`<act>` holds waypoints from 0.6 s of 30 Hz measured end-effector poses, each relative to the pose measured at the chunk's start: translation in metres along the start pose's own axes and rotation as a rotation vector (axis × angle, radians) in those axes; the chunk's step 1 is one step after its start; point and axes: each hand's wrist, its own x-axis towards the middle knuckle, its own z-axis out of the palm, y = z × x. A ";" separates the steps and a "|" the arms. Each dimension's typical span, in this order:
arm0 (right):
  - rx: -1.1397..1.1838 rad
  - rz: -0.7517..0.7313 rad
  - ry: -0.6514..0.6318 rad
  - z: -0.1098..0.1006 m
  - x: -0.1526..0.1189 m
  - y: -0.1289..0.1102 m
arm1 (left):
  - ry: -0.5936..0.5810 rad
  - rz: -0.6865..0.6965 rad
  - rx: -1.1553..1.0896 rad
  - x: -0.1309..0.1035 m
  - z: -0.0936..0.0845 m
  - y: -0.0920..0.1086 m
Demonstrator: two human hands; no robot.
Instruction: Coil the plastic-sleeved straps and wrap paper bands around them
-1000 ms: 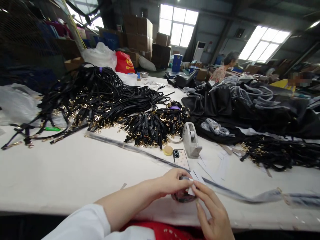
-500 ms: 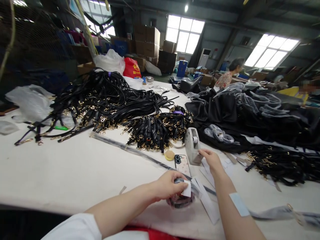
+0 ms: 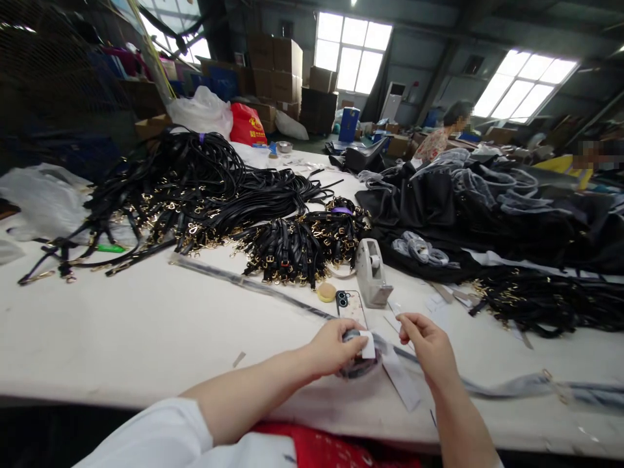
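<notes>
My left hand point(image 3: 338, 348) is closed around a coiled strap in clear plastic point(image 3: 359, 367), its thumb pressing a white paper tag point(image 3: 368, 345) against the coil. To the right, my right hand point(image 3: 425, 338) pinches a small piece of clear tape point(image 3: 398, 314) between thumb and fingertips; the tape is thin and hard to make out. Just beyond that hand stands a grey tape dispenser point(image 3: 374, 279). A phone point(image 3: 351, 305) lies beside the dispenser, with a round yellowish object point(image 3: 326, 292) to its left. White paper strips point(image 3: 402, 383) lie under and beside the coil.
Black straps with gold clasps point(image 3: 205, 188) are heaped at the left, with a shorter bundle point(image 3: 287, 250) at centre. Black material point(image 3: 429, 208) and more straps point(image 3: 531, 302) cover the right. A long plastic-wrapped strap point(image 3: 253, 284) crosses the white table point(image 3: 121, 331). People sit farther back.
My right hand has come away from the tape dispenser, toward me, with its fingertips pinched. My left hand still holds the coiled strap and tag. The view has shifted slightly.
</notes>
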 end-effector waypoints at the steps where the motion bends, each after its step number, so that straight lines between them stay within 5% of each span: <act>1: 0.051 -0.002 -0.044 0.001 -0.013 -0.009 | 0.040 0.030 0.016 0.000 0.002 0.000; 7: 0.336 0.064 -0.219 0.026 -0.068 -0.031 | 0.159 0.195 0.059 -0.005 0.009 0.004; 12: 0.359 0.153 -0.164 0.048 -0.070 -0.020 | 0.187 0.221 0.058 -0.014 0.014 0.008; 18: 0.354 0.065 -0.211 0.049 -0.070 -0.024 | 0.219 0.244 0.049 -0.016 0.010 0.011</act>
